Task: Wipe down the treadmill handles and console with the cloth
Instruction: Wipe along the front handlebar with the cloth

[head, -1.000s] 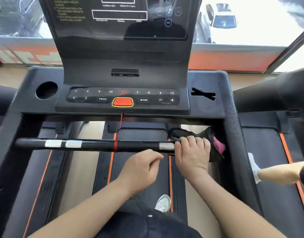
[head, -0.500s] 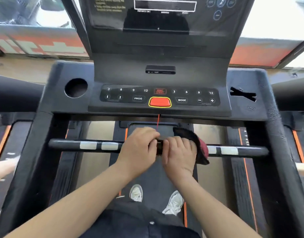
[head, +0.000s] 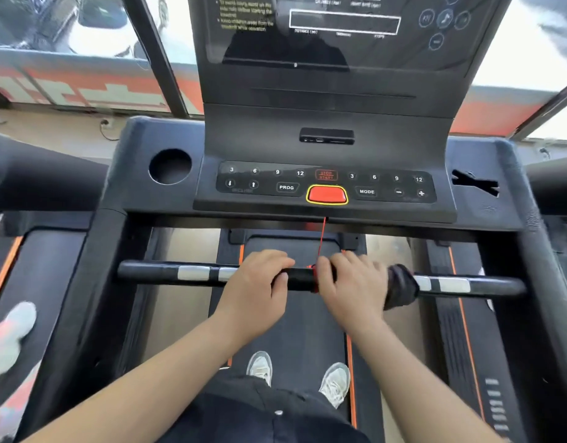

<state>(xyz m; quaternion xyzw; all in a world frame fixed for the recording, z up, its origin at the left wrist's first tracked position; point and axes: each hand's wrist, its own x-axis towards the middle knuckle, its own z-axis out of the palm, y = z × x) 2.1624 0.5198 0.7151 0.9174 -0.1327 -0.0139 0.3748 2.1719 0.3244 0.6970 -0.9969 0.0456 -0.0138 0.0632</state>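
A black horizontal handlebar [head: 151, 272] with silver sensor patches crosses in front of me, below the treadmill console [head: 327, 183]. My left hand [head: 259, 289] grips the bar just left of its middle. My right hand [head: 352, 286] grips the bar right of the middle and holds a dark cloth [head: 400, 289] wrapped round it; the cloth bunches out past my little finger. A red safety cord [head: 322, 238] hangs from the console to the bar between my hands.
The console has a red stop button [head: 327, 195], a cup hole [head: 170, 166] at the left and a screen [head: 343, 27] above. Black side rails [head: 93, 282] flank the belt [head: 295, 330]. Someone's shoe [head: 10, 334] shows on the neighbouring treadmill at the left.
My right hand slid the cloth from the bar's right end toward the middle. My left hand came up from below and took hold of the bar. The view shifted leftward.
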